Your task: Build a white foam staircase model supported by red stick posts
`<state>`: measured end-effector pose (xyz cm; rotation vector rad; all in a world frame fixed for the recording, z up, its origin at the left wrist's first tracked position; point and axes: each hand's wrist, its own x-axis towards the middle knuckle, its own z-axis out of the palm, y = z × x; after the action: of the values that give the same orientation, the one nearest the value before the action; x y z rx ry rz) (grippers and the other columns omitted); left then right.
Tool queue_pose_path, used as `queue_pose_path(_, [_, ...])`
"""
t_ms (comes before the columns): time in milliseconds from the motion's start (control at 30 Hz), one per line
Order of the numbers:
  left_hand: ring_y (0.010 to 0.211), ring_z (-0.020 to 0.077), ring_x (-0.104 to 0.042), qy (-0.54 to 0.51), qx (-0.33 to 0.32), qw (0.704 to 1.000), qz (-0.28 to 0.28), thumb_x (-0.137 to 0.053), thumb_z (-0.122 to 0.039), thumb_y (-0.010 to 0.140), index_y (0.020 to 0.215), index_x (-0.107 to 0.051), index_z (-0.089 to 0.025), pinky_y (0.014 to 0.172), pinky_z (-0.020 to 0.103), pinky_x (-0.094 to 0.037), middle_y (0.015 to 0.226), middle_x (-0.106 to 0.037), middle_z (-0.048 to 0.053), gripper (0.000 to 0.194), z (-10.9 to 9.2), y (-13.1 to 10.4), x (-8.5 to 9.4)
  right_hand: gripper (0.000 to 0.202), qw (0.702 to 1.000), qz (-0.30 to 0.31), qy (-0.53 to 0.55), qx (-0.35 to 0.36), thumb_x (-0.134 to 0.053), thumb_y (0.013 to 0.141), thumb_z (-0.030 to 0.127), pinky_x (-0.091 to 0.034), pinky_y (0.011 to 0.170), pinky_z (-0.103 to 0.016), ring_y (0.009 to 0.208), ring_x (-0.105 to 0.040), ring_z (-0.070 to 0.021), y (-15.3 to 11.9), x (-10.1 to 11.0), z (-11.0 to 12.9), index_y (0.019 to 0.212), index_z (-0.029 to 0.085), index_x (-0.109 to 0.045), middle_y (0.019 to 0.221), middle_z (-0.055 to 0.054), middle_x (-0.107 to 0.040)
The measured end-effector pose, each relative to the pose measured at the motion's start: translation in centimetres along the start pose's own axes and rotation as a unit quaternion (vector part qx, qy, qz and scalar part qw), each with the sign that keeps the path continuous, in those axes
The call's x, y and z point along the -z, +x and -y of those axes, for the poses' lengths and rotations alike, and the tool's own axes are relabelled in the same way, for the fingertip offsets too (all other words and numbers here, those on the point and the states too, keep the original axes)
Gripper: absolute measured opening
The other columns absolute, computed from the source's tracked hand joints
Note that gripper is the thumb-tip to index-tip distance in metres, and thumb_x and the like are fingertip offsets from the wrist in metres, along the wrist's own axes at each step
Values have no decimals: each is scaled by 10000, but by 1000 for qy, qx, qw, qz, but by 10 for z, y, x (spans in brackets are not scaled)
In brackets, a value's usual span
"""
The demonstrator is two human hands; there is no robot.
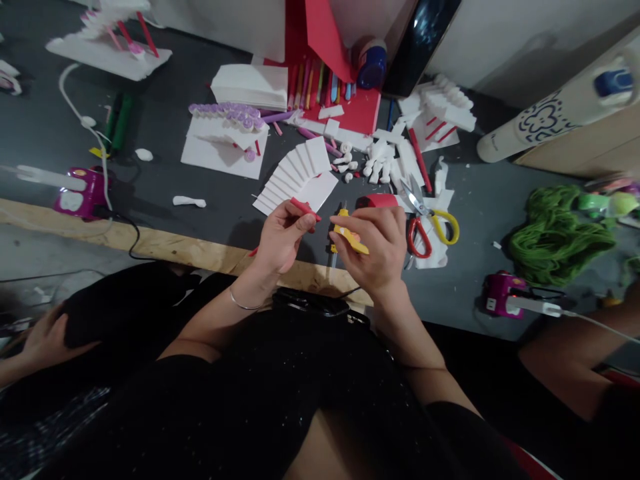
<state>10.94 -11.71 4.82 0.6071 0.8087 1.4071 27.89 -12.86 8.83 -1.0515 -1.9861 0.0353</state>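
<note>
Between the thumb and fingers of my left hand (pixel 283 239) is a small red piece (pixel 305 210). My right hand (pixel 376 247) is closed round a yellow tool (pixel 351 240), held just right of the red piece and apart from it. Part of another yellow tool (pixel 333 249) with a clear lower part shows between my hands, near the table edge. Behind my left hand lies a fan of white strips (pixel 295 173) on a white sheet. Scissors (pixel 420 208) with red and yellow handles lie right of my right hand.
White foam pieces (pixel 383 160) and a red stick (pixel 420 160) lie behind my hands. Models with stair shapes (pixel 225 137) stand at the back. Green yarn (pixel 555 233), a purple device (pixel 503 295) and a large bottle (pixel 545 127) are right. People sit on both sides.
</note>
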Motion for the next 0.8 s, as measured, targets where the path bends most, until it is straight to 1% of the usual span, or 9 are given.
queue_pose_path(100, [689, 68, -594, -1, -7, 1000, 1, -1049, -452, 640, 736, -681, -201, 691, 226, -536, 792, -685, -36, 455, 1, -1, -2, 245, 999, 37, -5, -37, -700, 1024, 364, -481, 904, -449, 997, -635, -248, -2, -6, -1, 1247, 264, -693, 1082, -61, -720])
queue_pose_path(167, [727, 76, -610, 1, -7, 1000, -1, -1048, -456, 641, 751, -687, -203, 730, 232, -542, 805, -686, -35, 454, 1, -2, -3, 261, 998, 37, 3, -49, -689, 1032, 387, -483, 915, -449, 1027, -634, -257, -3, -13, -1, 1250, 243, -687, 1102, -72, -733])
queue_pose_path(267, [745, 76, -612, -5, 5, 1000, -11, -1060, -457, 612, 743, -671, -200, 726, 221, -533, 802, -681, -39, 484, 1, -3, -4, 201, 998, 22, 17, -59, -692, 1033, 383, -486, 912, -440, 989, -635, -247, -4, -22, 1, 1171, 238, -708, 1054, -63, -752])
queue_pose_path(333, [739, 74, -607, -12, 17, 1000, -22, -1066, -466, 590, 729, -657, -199, 695, 210, -521, 796, -681, -43, 507, 1, -3, -4, 163, 997, 27, 18, -73, -691, 1032, 380, -483, 922, -443, 965, -642, -240, -3, -27, 2, 1121, 247, -722, 1028, -51, -762])
queue_pose_path(400, [742, 75, -610, -19, 29, 999, -33, -1070, -483, 567, 723, -656, -202, 681, 205, -519, 793, -684, -47, 525, 1, -4, -4, 132, 996, 35, 15, -85, -673, 1041, 359, -483, 929, -442, 959, -656, -234, -2, -29, 1, 1097, 254, -730, 1015, -42, -775])
queue_pose_path(467, [747, 75, -616, -27, 45, 998, -34, -1071, -491, 558, 722, -663, -205, 689, 202, -526, 784, -683, -51, 525, 1, -4, -5, 105, 996, 30, 21, -79, -654, 1049, 312, -492, 914, -424, 942, -670, -221, -1, -29, 0, 1082, 252, -734, 999, -34, -788])
queue_pose_path(600, [720, 71, -614, -36, 82, 996, -14, -1061, -495, 589, 714, -678, -211, 684, 203, -539, 769, -677, -46, 493, 1, -5, -4, 69, 997, 10, 52, -53, -668, 1038, 243, -509, 853, -381, 882, -681, -195, 2, -25, -2, 1049, 249, -736, 949, -16, -801])
queue_pose_path(700, [706, 78, -611, -31, 89, 995, 10, -1055, -486, 612, 742, -696, -222, 688, 223, -555, 766, -667, -37, 465, 2, -5, -3, 85, 997, 16, 53, -59, -650, 1042, 268, -526, 845, -394, 875, -693, -201, 3, -21, -1, 1024, 253, -733, 934, -19, -801])
queue_pose_path(800, [727, 103, -645, -8, 74, 997, 36, -1023, -493, 678, 832, -726, -234, 714, 257, -581, 814, -692, -13, 423, -1, -5, 0, 145, 996, 27, 47, -73, -602, 1053, 308, -537, 841, -407, 863, -702, -205, 3, -19, -1, 997, 253, -724, 922, -24, -797])
